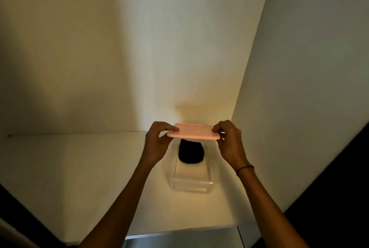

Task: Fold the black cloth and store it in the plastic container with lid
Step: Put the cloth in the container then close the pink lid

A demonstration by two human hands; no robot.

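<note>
A clear plastic container (pixel 190 185) stands on a white surface in front of me. The folded black cloth (pixel 191 152) lies inside it, toward the far end. A pink lid (pixel 194 131) is held flat in the air just above the container's far part. My left hand (pixel 157 142) pinches the lid's left edge, and my right hand (pixel 229 142) pinches its right edge. The lid hides the cloth's far end. A thin dark band circles my right wrist.
The white surface (pixel 79 160) runs left and meets a pale wall (pixel 139 48) at the back. A second wall (pixel 299 88) closes in on the right, close to the container. The surface's front edge (pixel 179 231) is near me.
</note>
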